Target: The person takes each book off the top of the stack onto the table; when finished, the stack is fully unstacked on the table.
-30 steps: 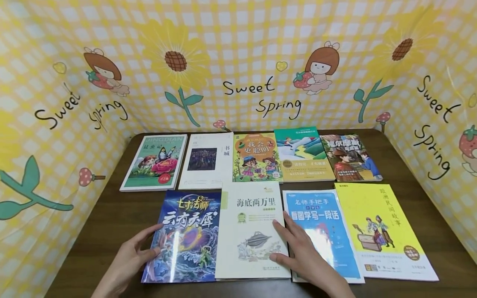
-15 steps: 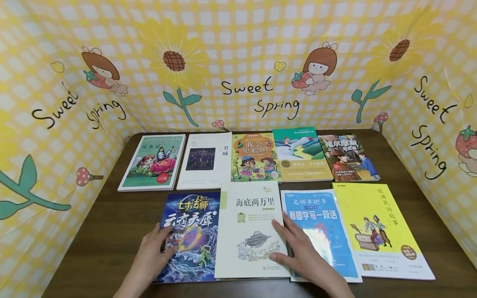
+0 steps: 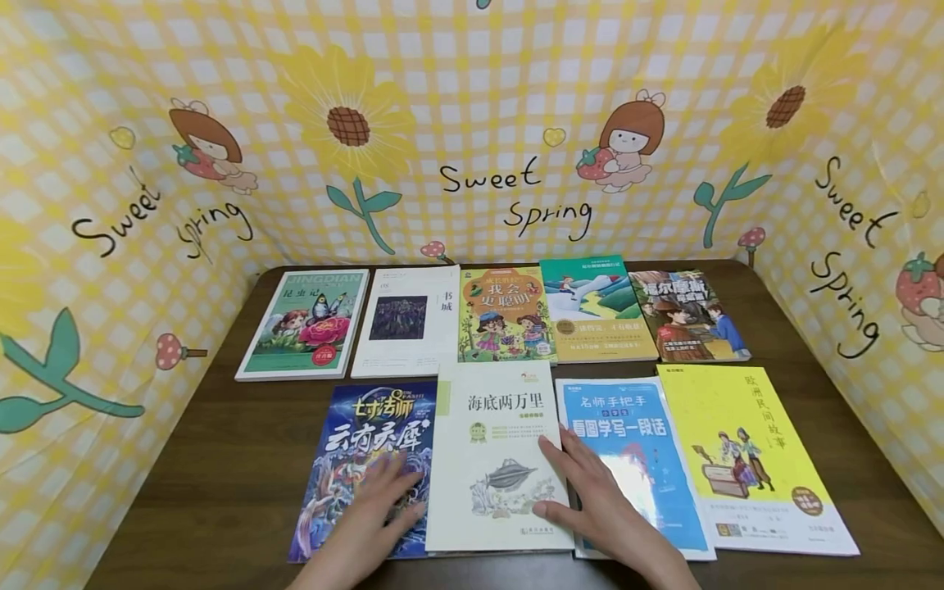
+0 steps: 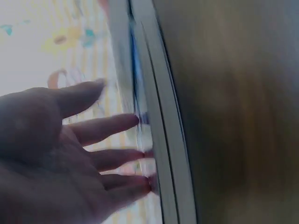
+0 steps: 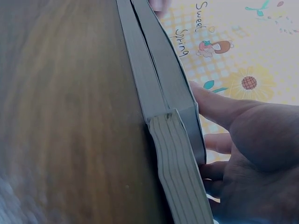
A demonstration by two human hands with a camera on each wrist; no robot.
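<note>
My left hand (image 3: 372, 512) lies over the lower part of a dark blue illustrated book (image 3: 372, 426), its fingers extended; in the left wrist view its fingertips (image 4: 144, 179) touch the cover. To the right, a white book with an airship-like drawing (image 3: 490, 447) overlaps the dark blue book's edge. My right hand (image 3: 601, 500) rests with thumb and index fingertip on the white book's right side, its other fingers over the light blue book (image 3: 652, 459). In the right wrist view, the thumb (image 5: 215, 100) and straight fingers touch the cover from above. The hand covers part of both books.
A yellow book (image 3: 760, 442) lies at the right of the front row. Behind it runs a row of several books, from a green one (image 3: 302, 324) to a detective-style cover (image 3: 689, 315). Patterned cloth (image 3: 479, 106) walls in the brown table (image 3: 199, 467) behind and at both sides.
My left hand has moved right, from the dark blue book's left edge onto its cover. That book shifted slightly right, then a little back left. My right hand has stayed on the white book.
</note>
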